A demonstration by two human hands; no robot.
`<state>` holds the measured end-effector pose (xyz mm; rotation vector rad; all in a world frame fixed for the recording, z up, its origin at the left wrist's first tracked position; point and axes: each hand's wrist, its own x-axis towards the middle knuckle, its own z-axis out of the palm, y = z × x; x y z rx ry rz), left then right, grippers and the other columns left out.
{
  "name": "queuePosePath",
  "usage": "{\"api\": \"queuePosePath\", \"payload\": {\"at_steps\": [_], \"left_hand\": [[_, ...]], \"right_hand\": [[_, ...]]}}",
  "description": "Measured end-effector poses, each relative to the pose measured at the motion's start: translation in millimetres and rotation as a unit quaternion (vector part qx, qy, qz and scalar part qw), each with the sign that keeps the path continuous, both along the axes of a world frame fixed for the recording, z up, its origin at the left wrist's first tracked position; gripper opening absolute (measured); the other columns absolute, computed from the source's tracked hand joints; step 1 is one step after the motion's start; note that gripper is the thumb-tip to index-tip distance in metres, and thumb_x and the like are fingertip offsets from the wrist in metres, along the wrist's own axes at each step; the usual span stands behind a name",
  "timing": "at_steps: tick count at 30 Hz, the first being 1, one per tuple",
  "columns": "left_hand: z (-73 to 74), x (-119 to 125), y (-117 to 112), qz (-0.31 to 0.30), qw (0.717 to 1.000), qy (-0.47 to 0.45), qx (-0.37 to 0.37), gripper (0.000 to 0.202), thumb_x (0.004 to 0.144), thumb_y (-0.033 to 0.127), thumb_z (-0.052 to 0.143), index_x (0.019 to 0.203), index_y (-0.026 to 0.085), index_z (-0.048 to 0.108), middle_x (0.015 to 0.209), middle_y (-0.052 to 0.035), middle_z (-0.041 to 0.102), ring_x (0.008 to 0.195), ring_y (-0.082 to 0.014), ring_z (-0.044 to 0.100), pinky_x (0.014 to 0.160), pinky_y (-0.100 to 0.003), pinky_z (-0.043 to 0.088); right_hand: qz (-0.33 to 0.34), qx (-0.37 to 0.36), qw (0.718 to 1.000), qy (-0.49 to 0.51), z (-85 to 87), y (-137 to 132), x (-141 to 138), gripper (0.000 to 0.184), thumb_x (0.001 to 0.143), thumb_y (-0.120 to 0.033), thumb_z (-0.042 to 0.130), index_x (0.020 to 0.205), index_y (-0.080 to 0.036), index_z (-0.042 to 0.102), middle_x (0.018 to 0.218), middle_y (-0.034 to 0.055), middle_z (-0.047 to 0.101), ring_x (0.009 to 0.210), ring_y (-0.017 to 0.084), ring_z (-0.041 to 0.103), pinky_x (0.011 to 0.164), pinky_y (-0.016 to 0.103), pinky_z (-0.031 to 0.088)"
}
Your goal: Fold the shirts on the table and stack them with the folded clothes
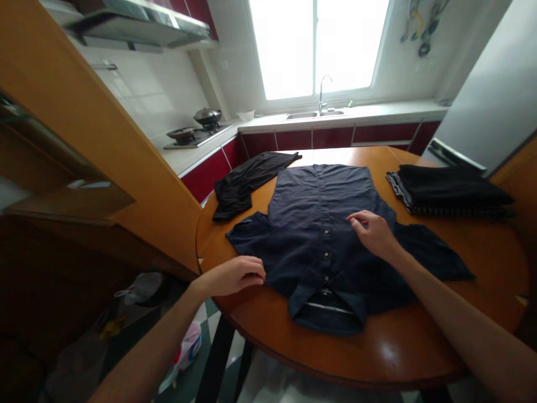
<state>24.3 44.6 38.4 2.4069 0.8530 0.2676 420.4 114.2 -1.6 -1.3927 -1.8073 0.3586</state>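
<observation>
The dark blue shirt point(293, 243) is spread collar-nearest on the counter point(262, 327), partly hidden by the right hand point(375, 232), whose grip is loosely released. At the shirt's edge the left hand point(235, 275) is held with fingertips curled from sight, so whether cloth is pinched cannot be told.

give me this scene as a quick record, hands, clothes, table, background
shirt: dark blue shirt, buttoned, spread out, collar toward the person
left hand: left hand, half-curled at the shirt's left edge; grip unclear
right hand: right hand, over the shirt front; contact unclear
other clothes: black garment far left; folded dark stack right
table: wooden table, rounded edge
background: window above sink
</observation>
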Motion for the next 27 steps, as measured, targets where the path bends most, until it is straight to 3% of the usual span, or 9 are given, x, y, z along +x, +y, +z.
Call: {"api": "queuePosePath", "payload": {"at_steps": [4,6,8,10,12,15,19,23,27], "left_hand": [[10.6,20.5,10.6,0.054,0.994,-0.043,0.086,0.029,0.103,0.035,0.048,0.113,0.022,0.071,0.111,-0.0087,0.068,0.104,-0.0199,0.064,0.095,-0.031,0.05],[11.3,34.5,6.8,-0.018,0.996,-0.037,0.078,0.031,0.098,0.038,0.059,0.125,0.025,0.067,0.123,-0.0091,0.066,0.115,-0.0221,0.061,0.103,-0.034,0.047],[7.0,46.2,-3.7,-0.101,0.993,-0.011,0.066,0.047,0.089,0.04,0.072,0.134,0.029,0.062,0.133,-0.0085,0.063,0.124,-0.0249,0.057,0.108,-0.037,0.045],[-3.4,53.7,-17.4,-0.129,0.988,0.007,0.091,0.06,0.086,0.037,0.075,0.142,0.03,0.055,0.141,-0.0082,0.059,0.133,-0.0272,0.051,0.115,-0.042,0.039],[-18.1,57.6,-29.6,-0.119,0.983,0.016,0.137,0.06,0.092,0.031,0.069,0.148,0.029,0.048,0.146,-0.0084,0.056,0.14,-0.0276,0.045,0.121,-0.047,0.031],[-38.5,60.2,-39.0,-0.118,0.974,0.004,0.196,0.052,0.098,0.021,0.055,0.15,0.024,0.045,0.147,-0.0088,0.056,0.141,-0.0252,0.046,0.123,-0.048,0.029],[-47.2,62.1,-38.9,-0.095,0.972,-0.06,0.206,0.045,0.1,0.018,0.051,0.145,0.022,0.051,0.142,-0.0091,0.061,0.133,-0.0215,0.056,0.115,-0.041,0.043],[-42.1,64.8,-39.8,-0.067,0.973,-0.12,0.188,0.041,0.098,0.021,0.056,0.139,0.025,0.058,0.135,-0.0088,0.066,0.126,-0.0209,0.062,0.111,-0.039,0.049],[-38.9,63.9,-44.4,-0.099,0.971,-0.118,0.183,0.039,0.099,0.025,0.057,0.138,0.023,0.061,0.133,-0.0105,0.067,0.127,-0.0236,0.061,0.109,-0.041,0.05]], "right_hand": [[0.049,-0.013,0.998,-0.038,0.6,-9.7,-14.9,0.025,0.089,-0.024,0.051,0.097,-0.019,0.075,0.102,0.0105,0.071,0.1,0.026,0.064,0.097,0.041,0.049],[0.098,-0.009,0.994,-0.051,9.0,-26.9,-19.2,0.023,0.092,-0.024,0.052,0.096,-0.019,0.074,0.1,0.0101,0.069,0.099,0.025,0.063,0.095,0.04,0.049],[0.17,-0.015,0.983,-0.074,18.9,-53.2,-16.3,0.022,0.095,-0.028,0.053,0.097,-0.02,0.073,0.1,0.0094,0.067,0.097,0.023,0.062,0.092,0.038,0.05],[0.243,-0.03,0.963,-0.11,24.1,-85.4,-6.7,0.021,0.095,-0.035,0.058,0.105,-0.022,0.072,0.104,0.0091,0.066,0.099,0.023,0.061,0.092,0.037,0.05],[0.282,-0.041,0.946,-0.152,19.7,-117.3,5.5,0.04,0.088,-0.041,0.07,0.124,-0.025,0.068,0.117,0.0102,0.064,0.109,0.026,0.059,0.098,0.041,0.049],[0.254,-0.028,0.95,-0.179,-2.2,-151.8,17.9,0.07,0.079,-0.04,0.079,0.144,-0.028,0.054,0.139,0.0122,0.057,0.127,0.032,0.051,0.108,0.05,0.043],[0.222,0.036,0.959,-0.172,-23.9,-164.0,16.5,0.049,0.09,-0.018,0.06,0.138,-0.027,0.059,0.131,0.0105,0.065,0.121,0.028,0.058,0.108,0.051,0.044],[0.23,0.08,0.955,-0.167,-11.1,-157.5,13.5,0.043,0.093,-0.011,0.05,0.13,-0.026,0.064,0.117,0.0073,0.072,0.114,0.024,0.063,0.108,0.05,0.043],[0.266,0.069,0.948,-0.161,3.8,-158.4,18.3,0.038,0.095,-0.016,0.05,0.127,-0.026,0.066,0.118,0.0078,0.072,0.114,0.025,0.063,0.104,0.047,0.047]]}}
